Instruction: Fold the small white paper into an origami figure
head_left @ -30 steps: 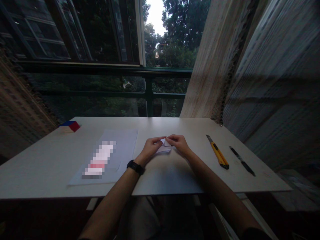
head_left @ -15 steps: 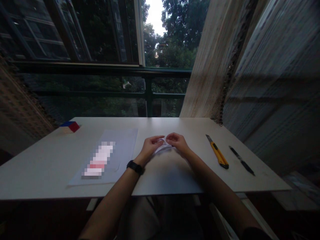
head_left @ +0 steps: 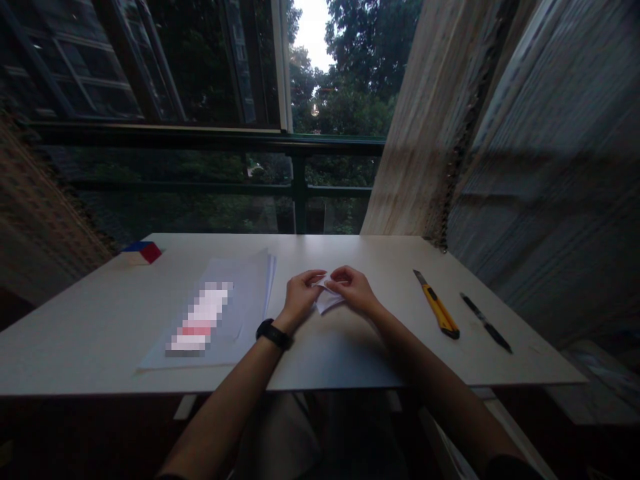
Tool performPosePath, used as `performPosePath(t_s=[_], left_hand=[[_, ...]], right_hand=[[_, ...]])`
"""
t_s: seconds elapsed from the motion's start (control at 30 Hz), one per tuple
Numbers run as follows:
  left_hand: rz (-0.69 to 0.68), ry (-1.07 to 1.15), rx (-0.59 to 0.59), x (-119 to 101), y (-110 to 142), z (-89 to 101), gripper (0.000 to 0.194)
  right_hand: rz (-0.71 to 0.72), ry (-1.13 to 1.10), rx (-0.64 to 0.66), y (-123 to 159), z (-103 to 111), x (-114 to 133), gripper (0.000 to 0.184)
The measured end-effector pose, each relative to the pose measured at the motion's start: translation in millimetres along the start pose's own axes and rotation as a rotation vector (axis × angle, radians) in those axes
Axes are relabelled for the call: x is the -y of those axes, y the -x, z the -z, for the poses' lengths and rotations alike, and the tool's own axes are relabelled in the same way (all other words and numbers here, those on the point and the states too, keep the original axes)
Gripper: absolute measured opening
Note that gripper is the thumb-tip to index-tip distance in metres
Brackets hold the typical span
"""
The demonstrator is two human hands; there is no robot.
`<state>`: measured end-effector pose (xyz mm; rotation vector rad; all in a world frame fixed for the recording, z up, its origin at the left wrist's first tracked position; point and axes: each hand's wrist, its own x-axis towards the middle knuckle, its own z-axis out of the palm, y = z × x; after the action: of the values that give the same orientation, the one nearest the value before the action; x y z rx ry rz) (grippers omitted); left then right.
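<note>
A small piece of folded white paper (head_left: 327, 301) is held between my two hands above the middle of the table. My left hand (head_left: 301, 293) grips its left side, thumb and fingers closed on it; a black watch (head_left: 273, 334) is on that wrist. My right hand (head_left: 354, 288) pinches the paper's right side, the fingers curled over the top. One pointed corner of the paper hangs toward me below the fingertips. The fingers cover part of the paper, so its full shape is hidden.
On the white table (head_left: 330, 360), several paper sheets (head_left: 253, 287) lie to the left. A red and blue cube (head_left: 143, 253) sits at the far left. To the right are a yellow utility knife (head_left: 437, 305), its blade out, and a black pen (head_left: 486, 323). Curtains (head_left: 400, 133) flank the window.
The folded paper has turned in my hands, and a pointed corner now shows lower toward me. My hands stay in nearly the same place. At left, the sheets' right edges look more spread.
</note>
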<state>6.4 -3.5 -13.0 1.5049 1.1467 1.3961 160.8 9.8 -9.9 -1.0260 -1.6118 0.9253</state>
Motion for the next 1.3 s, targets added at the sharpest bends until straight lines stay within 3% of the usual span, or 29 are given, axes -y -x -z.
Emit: performPosePath(t_s=[0.23, 0.53, 0.77, 0.97, 1.3], left_hand=[[-0.060, -0.081, -0.016, -1, -1, 1.1, 0.023], [0.123, 0.072, 0.143, -8, 0, 0.5, 0.041], [0.219, 0.212, 0.063, -4, 0, 0.4, 0.042], [0.200, 0.218, 0.120, -3, 1, 0.7, 0.040], [0.228, 0.214, 0.141, -6, 2, -2.6, 0.042]], right_hand=[[0.028, -0.032, -0.021, -2, 2, 1, 0.026], [0.036, -0.013, -0.067, -6, 10, 1, 0.025], [0.038, -0.023, -0.044, -4, 6, 0, 0.029], [0.058, 0.058, 0.004, -2, 4, -4, 0.027], [-0.120, -0.140, -0.050, -3, 3, -3, 0.031]])
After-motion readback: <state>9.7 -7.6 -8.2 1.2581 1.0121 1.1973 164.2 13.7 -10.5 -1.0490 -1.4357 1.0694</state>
